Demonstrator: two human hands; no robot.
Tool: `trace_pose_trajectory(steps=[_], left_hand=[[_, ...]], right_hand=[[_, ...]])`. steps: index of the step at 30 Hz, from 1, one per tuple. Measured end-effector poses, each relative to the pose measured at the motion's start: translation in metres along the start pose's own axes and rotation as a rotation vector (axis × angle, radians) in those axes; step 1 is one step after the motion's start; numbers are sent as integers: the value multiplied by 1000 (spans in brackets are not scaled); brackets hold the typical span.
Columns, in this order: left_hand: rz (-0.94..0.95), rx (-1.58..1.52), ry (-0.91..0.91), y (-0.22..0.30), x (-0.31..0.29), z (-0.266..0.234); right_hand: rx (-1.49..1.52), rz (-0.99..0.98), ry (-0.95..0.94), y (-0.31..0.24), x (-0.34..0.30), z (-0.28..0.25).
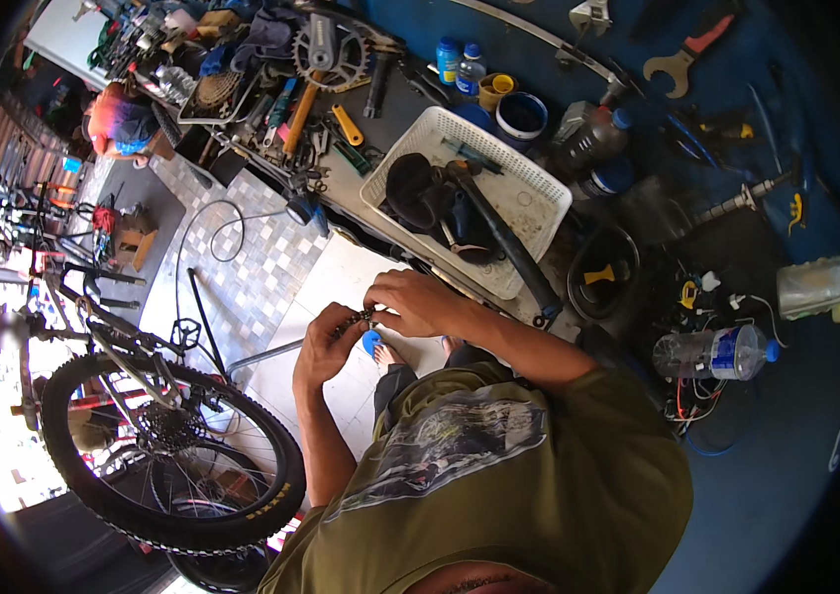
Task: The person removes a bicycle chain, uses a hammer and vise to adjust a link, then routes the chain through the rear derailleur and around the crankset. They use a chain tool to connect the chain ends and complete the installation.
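My left hand (322, 344) and my right hand (411, 301) meet in front of my body, beside the edge of the workbench. Between their fingertips is a small dark metal piece (365, 316), knobbly like a short length of bike chain; my fingers cover much of it. Both hands are closed on it in a pinch. To the left stands a bike with a knobby rear tyre (288, 465) and a cassette (170, 428). On the bench beyond my right hand, a white plastic basket (542, 178) holds a black saddle-like part (418, 188) and a dark bar-shaped part (505, 238).
A crankset (331, 51) and an orange-handled hammer (302, 114) lie among crowded tools on the bench. Wrenches hang on the blue wall, one a large wrench (679, 74). A plastic bottle (717, 353) lies at right. Another person (123, 124) bends down at far left.
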State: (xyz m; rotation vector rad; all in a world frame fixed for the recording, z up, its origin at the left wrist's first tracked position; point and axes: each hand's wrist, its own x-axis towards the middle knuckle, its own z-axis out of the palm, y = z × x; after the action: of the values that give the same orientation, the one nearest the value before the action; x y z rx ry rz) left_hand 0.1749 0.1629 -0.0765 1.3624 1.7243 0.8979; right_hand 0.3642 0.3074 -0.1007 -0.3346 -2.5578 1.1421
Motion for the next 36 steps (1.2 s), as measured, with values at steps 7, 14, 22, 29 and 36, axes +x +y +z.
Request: trace_pose_trajectory(steps=[7, 14, 22, 29, 36], left_hand=[[-21, -33, 71, -23, -18, 29], [-77, 116, 213, -44, -37, 33], [-121, -16, 319, -78, -55, 19], [-215, -150, 325, -112, -36, -20], [-265, -167, 458, -156, 20, -93]], right_hand=[[144, -24, -9, -21, -1, 8], [189, 36, -54, -43, 12, 17], [250, -38, -180, -66, 60, 18], [187, -32, -140, -66, 132, 45], [-145, -16, 180, -6, 226, 24]])
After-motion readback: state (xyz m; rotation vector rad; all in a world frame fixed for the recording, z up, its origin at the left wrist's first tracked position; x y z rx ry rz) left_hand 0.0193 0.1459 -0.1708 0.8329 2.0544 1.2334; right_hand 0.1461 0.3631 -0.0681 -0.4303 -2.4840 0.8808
